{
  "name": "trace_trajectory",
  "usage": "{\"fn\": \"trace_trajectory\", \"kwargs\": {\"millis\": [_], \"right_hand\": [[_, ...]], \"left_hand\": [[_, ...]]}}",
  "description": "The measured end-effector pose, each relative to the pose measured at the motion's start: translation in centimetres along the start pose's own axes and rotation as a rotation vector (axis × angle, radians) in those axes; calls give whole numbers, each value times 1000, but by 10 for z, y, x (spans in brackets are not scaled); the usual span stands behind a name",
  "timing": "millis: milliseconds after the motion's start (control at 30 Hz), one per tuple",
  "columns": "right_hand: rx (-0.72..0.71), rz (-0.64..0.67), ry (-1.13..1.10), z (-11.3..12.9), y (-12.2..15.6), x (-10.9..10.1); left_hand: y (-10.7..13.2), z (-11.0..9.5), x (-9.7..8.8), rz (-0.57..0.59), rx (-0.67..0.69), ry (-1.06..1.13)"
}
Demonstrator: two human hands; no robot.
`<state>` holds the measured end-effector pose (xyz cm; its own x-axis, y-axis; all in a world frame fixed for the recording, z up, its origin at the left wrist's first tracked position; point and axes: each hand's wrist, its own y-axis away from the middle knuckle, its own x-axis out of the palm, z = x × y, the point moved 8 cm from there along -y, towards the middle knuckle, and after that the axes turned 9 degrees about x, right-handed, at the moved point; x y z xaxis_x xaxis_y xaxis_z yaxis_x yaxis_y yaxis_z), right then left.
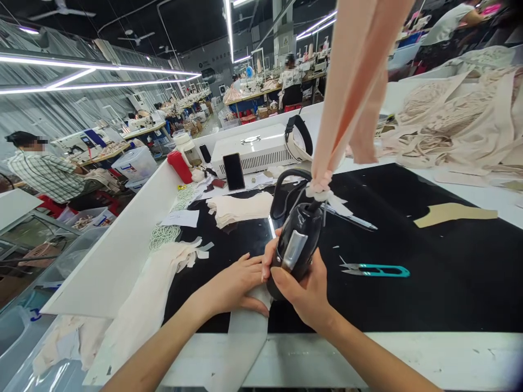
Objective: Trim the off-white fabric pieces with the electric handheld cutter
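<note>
My right hand (306,294) grips a black corded hand-held power tool (302,234) with a metal plate on its side. The tool stands tilted, its lower end low over the black mat (408,305). Pink fabric strips (347,92) are tied at its top and run upward. My left hand (232,286) lies flat, fingers stretched, on a whitish translucent strip (247,343) that hangs over the table's front edge. Its fingertips are close by the tool, and the tool's working end is hidden.
Teal thread snips (384,270) and a beige cut piece (455,215) lie to the right. Pale fabric pieces (241,208) and a fabric stack (151,283) are on the left. At the back stand a phone (233,171) and a white box (261,149); a fabric heap (461,114) sits right.
</note>
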<state>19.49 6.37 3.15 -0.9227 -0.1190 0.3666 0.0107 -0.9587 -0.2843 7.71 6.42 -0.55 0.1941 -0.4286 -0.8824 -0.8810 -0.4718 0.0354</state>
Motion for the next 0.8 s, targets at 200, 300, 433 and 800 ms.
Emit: {"fn": "trace_trajectory", "kwargs": {"millis": [200,300,433,800], "right_hand": [[-12,-11,20,-2,3,0],[-9,-3,18,-1,4,1],[10,10,-8,-1,2,0],[0,-34,35,-3,-1,-7]], "left_hand": [[-1,-5,-3,-49,13,-44],[-1,-4,-2,-60,24,-60],[0,-3,0,-65,53,-132],[1,3,9,-25,88,-130]]}}
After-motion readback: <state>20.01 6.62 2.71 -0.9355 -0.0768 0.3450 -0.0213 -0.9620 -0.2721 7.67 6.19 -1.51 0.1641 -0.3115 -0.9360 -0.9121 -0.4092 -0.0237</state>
